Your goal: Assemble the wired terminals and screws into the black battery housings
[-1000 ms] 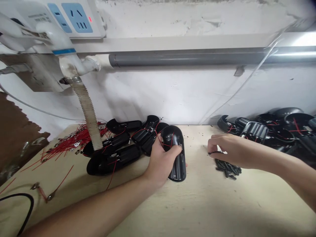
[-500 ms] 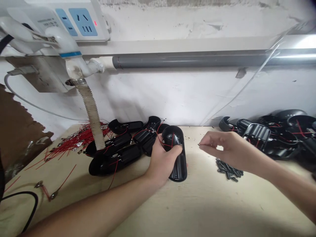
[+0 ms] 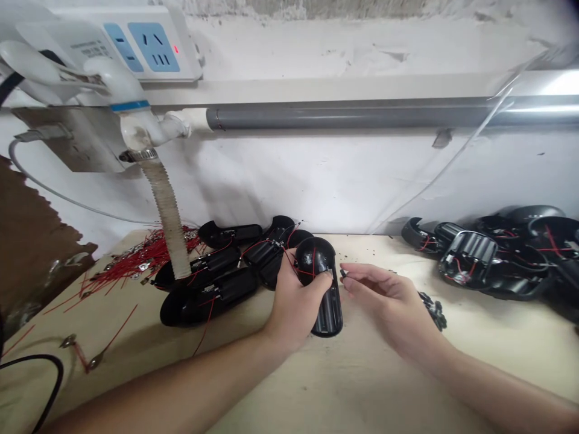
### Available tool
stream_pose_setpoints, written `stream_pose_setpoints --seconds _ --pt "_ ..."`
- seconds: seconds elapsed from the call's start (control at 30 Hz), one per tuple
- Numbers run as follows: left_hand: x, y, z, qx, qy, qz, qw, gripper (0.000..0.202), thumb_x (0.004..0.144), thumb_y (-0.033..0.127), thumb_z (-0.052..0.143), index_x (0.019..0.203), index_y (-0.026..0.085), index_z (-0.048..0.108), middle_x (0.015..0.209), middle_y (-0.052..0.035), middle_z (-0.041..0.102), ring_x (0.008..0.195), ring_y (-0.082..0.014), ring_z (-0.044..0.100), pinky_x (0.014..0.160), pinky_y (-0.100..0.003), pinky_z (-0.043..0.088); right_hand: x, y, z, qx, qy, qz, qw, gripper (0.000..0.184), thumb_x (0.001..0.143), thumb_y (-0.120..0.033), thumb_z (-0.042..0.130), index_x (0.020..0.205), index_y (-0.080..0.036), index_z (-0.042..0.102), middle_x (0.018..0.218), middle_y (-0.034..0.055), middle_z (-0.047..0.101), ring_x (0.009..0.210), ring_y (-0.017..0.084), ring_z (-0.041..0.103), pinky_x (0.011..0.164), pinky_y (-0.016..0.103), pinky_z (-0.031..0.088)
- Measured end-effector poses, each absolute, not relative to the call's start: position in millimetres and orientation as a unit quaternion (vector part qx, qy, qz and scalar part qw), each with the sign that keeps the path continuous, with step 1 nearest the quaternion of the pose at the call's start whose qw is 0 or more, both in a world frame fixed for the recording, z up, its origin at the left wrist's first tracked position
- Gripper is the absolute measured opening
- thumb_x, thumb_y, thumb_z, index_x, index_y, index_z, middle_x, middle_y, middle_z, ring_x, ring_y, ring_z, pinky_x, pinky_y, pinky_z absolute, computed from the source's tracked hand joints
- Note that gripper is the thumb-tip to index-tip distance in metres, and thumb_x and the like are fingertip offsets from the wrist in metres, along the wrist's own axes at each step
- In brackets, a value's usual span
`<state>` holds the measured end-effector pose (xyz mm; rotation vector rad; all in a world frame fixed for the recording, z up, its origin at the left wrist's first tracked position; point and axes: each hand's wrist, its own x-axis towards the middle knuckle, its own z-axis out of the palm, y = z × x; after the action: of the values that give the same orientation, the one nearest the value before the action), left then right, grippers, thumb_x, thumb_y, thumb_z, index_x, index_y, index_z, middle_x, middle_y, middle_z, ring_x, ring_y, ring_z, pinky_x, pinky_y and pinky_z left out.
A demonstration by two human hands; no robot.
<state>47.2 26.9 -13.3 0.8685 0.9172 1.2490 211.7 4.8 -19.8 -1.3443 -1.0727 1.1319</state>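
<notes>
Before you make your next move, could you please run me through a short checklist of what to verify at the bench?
1. Black plastic housing secure in the left hand: ok, the fingers wrap around it.
2. Small black screw held by the right hand: ok, pinched in the fingertips beside the housing.
3. Screw lined up with a hole: cannot tell, no hole shows there.
4. Red wires free of the left fingers: cannot tell, they run across the housing and under the hand.
5. Spare screws within reach: ok, a small heap lies on the pale wooden bench top, right of the right hand.
</notes>
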Motion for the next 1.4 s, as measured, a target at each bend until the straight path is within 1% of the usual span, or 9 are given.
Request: stream_pose_setpoints --seconds 0.23,0.57,0.7,0.83,0.9,1.1,1.17,1.27,1.4 --pt "47 26 -16 0.422 0.387 0.526 0.629 0.044 0.080 0.021 0.080 0.113 0.020 0.052 0.104 -0.0040 0.065 0.084 -0.0189 0.070 0.067 -0.039 0.069 211 1 -21 -0.523 -0.509 0.451 0.514 0.034 0.087 -0.048 0.085 0.109 -0.022 0.084 0.093 0.0054 0.082 0.082 0.016 0.074 0.078 0.026 0.059" --pt "46 27 -23 0.453 0.418 0.518 0.592 0.043 0.085 0.022 0.079 0.117 0.023 0.050 0.109 -0.0028 0.065 0.088 -0.0181 0.070 0.080 -0.038 0.066 210 -4 -14 -0.495 -0.501 0.474 0.529 0.021 0.084 -0.040 0.089 0.094 -0.022 0.084 0.088 0.0057 0.082 0.075 0.015 0.076 0.071 0.023 0.061" --pt "45 29 -25 0.466 0.428 0.513 0.580 0.042 0.086 0.022 0.078 0.119 0.022 0.051 0.113 -0.0052 0.065 0.096 -0.0207 0.070 0.080 -0.038 0.065 211 -4 -16 -0.500 -0.503 0.469 0.527 0.021 0.084 -0.039 0.089 0.096 -0.023 0.086 0.091 0.0062 0.083 0.076 0.015 0.077 0.074 0.024 0.063" --pt "45 29 -25 0.478 0.432 0.513 0.567 0.040 0.087 0.020 0.077 0.119 0.021 0.052 0.111 -0.0040 0.065 0.100 -0.0200 0.070 0.088 -0.039 0.065 212 -3 -17 -0.501 -0.513 0.463 0.521 0.021 0.085 -0.040 0.087 0.098 -0.024 0.087 0.086 0.0055 0.083 0.077 0.015 0.077 0.074 0.024 0.063" --pt "45 29 -25 0.471 0.424 0.510 0.581 0.041 0.087 0.021 0.077 0.119 0.022 0.051 0.109 -0.0029 0.065 0.095 -0.0184 0.070 0.087 -0.039 0.065 212 -2 -16 -0.502 -0.515 0.458 0.522 0.020 0.085 -0.040 0.087 0.096 -0.023 0.086 0.085 0.0052 0.082 0.075 0.015 0.076 0.073 0.024 0.062" --pt "46 27 -21 0.449 0.406 0.504 0.616 0.043 0.087 0.022 0.078 0.119 0.022 0.048 0.106 -0.0026 0.065 0.079 -0.0168 0.070 0.069 -0.037 0.067 209 -4 -10 -0.519 -0.524 0.421 0.528 0.023 0.085 -0.041 0.084 0.095 -0.020 0.084 0.084 0.0066 0.082 0.073 0.018 0.075 0.071 0.029 0.061" --pt "46 27 -21 0.464 0.414 0.503 0.601 0.043 0.087 0.022 0.078 0.119 0.023 0.050 0.109 -0.0034 0.066 0.086 -0.0184 0.071 0.074 -0.038 0.067 209 -4 -10 -0.524 -0.526 0.411 0.530 0.023 0.085 -0.041 0.083 0.095 -0.021 0.084 0.084 0.0067 0.082 0.072 0.018 0.074 0.069 0.030 0.061" --pt "45 26 -24 0.490 0.418 0.507 0.573 0.042 0.088 0.023 0.079 0.121 0.023 0.053 0.113 -0.0038 0.066 0.100 -0.0198 0.071 0.091 -0.039 0.064 209 -4 -10 -0.523 -0.529 0.404 0.533 0.021 0.086 -0.040 0.083 0.095 -0.022 0.084 0.085 0.0067 0.082 0.070 0.017 0.073 0.068 0.029 0.060" --pt "45 27 -29 0.496 0.415 0.514 0.563 0.040 0.089 0.024 0.079 0.120 0.023 0.054 0.113 -0.0040 0.067 0.101 -0.0202 0.071 0.097 -0.041 0.061 208 -5 -12 -0.517 -0.527 0.412 0.533 0.019 0.085 -0.039 0.084 0.093 -0.022 0.083 0.082 0.0058 0.081 0.070 0.017 0.073 0.067 0.028 0.060"
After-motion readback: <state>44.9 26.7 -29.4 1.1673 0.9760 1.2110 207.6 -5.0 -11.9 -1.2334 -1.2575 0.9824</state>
